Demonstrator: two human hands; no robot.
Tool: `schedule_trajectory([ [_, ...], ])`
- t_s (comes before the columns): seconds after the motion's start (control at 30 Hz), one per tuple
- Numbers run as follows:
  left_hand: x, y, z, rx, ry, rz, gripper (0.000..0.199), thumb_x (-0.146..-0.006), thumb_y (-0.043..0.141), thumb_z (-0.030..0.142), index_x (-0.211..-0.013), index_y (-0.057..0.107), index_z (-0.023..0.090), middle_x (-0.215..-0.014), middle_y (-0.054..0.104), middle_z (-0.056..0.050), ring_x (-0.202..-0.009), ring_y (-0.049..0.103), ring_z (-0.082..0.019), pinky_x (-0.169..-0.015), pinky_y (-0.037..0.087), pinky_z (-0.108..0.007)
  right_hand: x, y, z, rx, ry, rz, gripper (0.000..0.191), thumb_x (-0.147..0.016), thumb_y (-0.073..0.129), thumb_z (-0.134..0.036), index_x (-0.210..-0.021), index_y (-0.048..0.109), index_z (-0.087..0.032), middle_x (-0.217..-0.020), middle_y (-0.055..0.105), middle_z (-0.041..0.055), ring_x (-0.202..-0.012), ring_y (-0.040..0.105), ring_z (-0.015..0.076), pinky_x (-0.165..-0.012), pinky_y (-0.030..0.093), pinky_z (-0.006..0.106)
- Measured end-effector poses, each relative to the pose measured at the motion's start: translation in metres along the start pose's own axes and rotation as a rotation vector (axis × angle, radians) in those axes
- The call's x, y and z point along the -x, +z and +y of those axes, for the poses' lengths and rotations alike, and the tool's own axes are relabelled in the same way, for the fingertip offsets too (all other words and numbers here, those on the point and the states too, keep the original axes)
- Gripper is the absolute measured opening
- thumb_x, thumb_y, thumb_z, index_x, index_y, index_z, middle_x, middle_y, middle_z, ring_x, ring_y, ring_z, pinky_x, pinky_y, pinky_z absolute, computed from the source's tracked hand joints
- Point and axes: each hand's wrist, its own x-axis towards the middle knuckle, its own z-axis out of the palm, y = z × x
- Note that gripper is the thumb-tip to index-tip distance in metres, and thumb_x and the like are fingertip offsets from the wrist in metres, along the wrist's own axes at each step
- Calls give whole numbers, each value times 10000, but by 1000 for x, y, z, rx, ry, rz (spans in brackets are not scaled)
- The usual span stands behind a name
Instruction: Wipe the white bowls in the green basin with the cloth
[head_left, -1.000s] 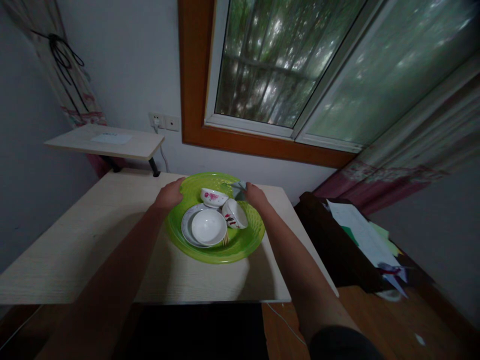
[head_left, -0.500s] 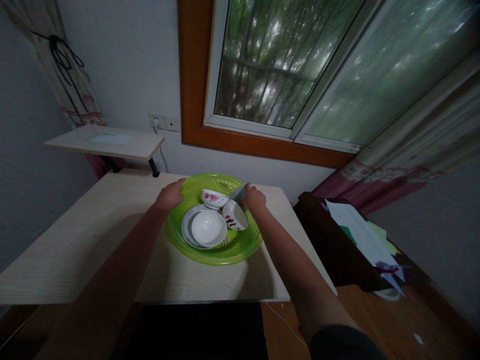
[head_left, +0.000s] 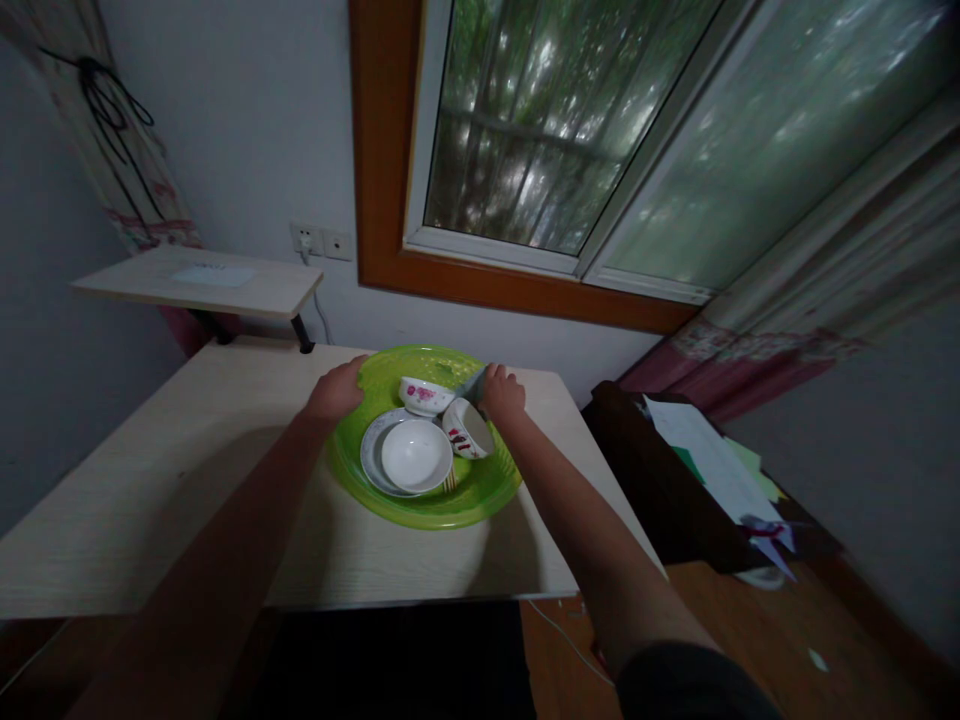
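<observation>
A round green plastic basin is between my two hands at the back of the table. My left hand is closed on its left rim. On the right, my right hand grips the upper right rim, fingers curled beside a flat grey piece whose kind I cannot make out. In the basin, a white bowl rests on a plate. Behind it stands a bowl with pink flowers; another patterned bowl lies tilted on its side. Chopstick ends poke out underneath.
The pale wooden table carries a small raised shelf with a paper on it. Behind are a wall socket and a window frame. A dark brown piece of furniture holding papers stands right.
The camera view has shifted slightly. My right fingers now curl further over the rim, covering more of the grey piece. The basin and its dishes stay in nearly the same place.
</observation>
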Motion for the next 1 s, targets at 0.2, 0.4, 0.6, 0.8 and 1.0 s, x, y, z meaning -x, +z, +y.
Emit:
schedule_trajectory([
  [0.2,-1,2,-2,11,3,11,840,-919,610,110,-1744,525,243,-1632,695,-124,-1466,689,-306,-1197,543,-378,2,5,-3,33,-6,61,618,-1015,708,-217,-1586,495,-115,-1458,642,261,-1277,711,323,-1000,619,414],
  [0.4,-2,3,-4,9,5,13,824,-926,625,132,-1735,531,254,-1621,705,-117,-1456,697,-298,-1190,542,-362,-1,4,-5,14,8,48,448,-1101,633,-268,-1505,546,-95,-1371,689,266,-1203,770,306,-980,630,387],
  [0.6,-2,1,-3,13,-2,3,839,-915,637,123,-1734,531,270,-1609,713,-126,-1447,705,-307,-1174,555,-373,-5,5,0,-7,-35,41,427,-1184,473,-350,-1486,555,-60,-1320,704,289,-1193,786,337,-970,630,417],
  [0.8,0,0,-1,8,-10,-1,812,-931,656,145,-1722,545,290,-1591,728,-116,-1436,712,-298,-1160,559,-357,-5,1,0,-8,-11,-21,500,-1103,638,-311,-1552,513,-129,-1406,684,259,-1256,763,319,-1000,612,392],
  [1.0,0,0,-1,7,-11,0,807,-938,626,120,-1725,542,279,-1617,710,-105,-1456,697,-285,-1177,545,-343,-1,0,-3,40,-8,7,641,-1049,713,-248,-1628,469,-117,-1434,659,273,-1269,765,331,-1010,622,411],
])
